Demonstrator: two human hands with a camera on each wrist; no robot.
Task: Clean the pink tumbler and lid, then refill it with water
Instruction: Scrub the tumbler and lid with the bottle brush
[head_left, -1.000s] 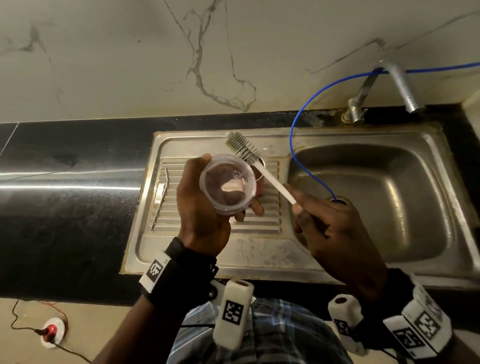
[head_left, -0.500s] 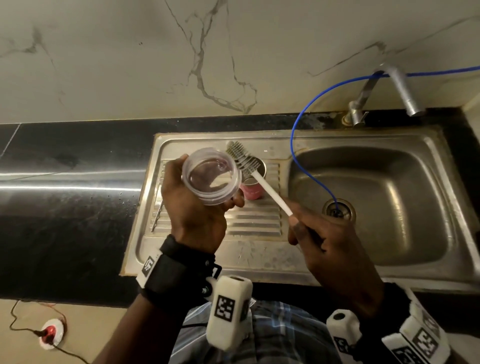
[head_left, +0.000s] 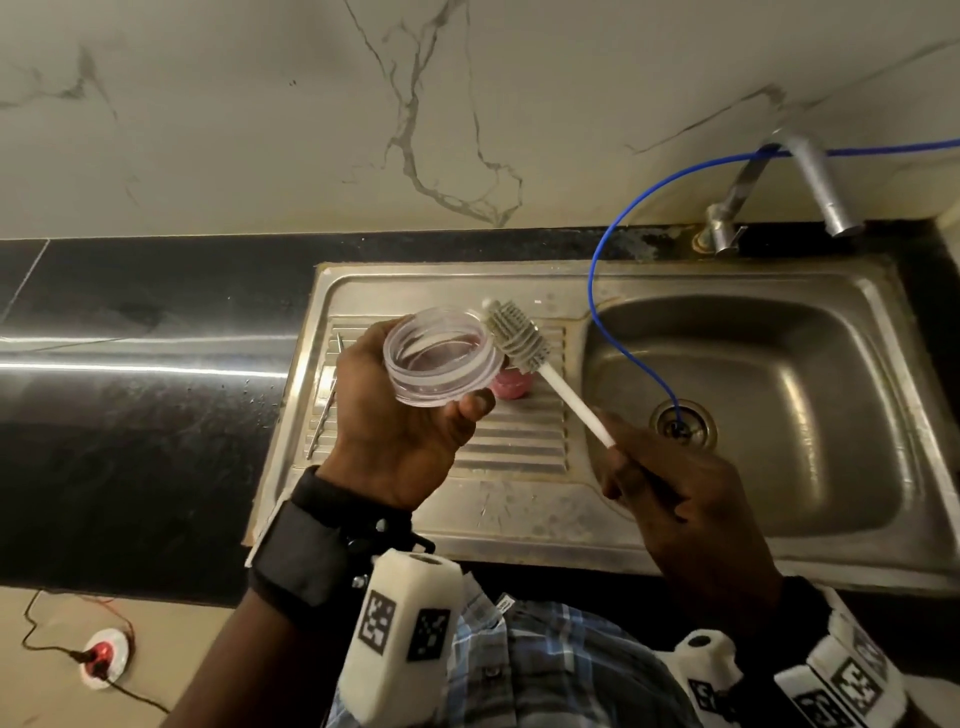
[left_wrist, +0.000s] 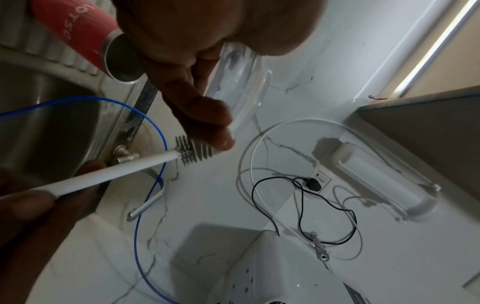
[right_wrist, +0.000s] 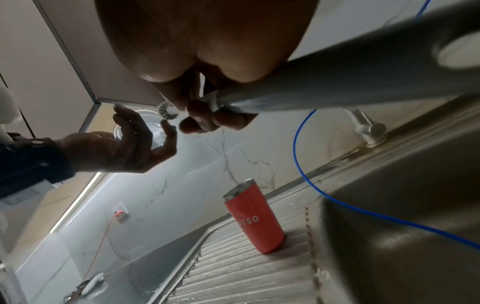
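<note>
My left hand (head_left: 410, 410) grips the clear round lid (head_left: 441, 358) above the drainboard, its open side turned towards me. In the left wrist view the lid (left_wrist: 239, 82) shows edge-on past my fingers. My right hand (head_left: 670, 483) holds the white handle of a bottle brush (head_left: 519, 338), whose grey bristles lie against the lid's right rim. The pink tumbler (head_left: 511, 383) stands upright on the drainboard, mostly hidden behind the lid. The right wrist view shows the tumbler (right_wrist: 253, 218) open-topped, with my left hand (right_wrist: 140, 144) and the brush head (right_wrist: 167, 110) above it.
The steel sink (head_left: 769, 415) has a basin on the right, with a blue tube (head_left: 613, 312) running into its drain. A tap (head_left: 810, 182) stands behind the basin. A thin metal tool (head_left: 324, 410) lies at the drainboard's left edge. Black counter (head_left: 145, 374) extends left.
My left hand has tilted the lid and drawn it slightly left, uncovering part of the tumbler. The brush head has come down against the lid's right rim.
</note>
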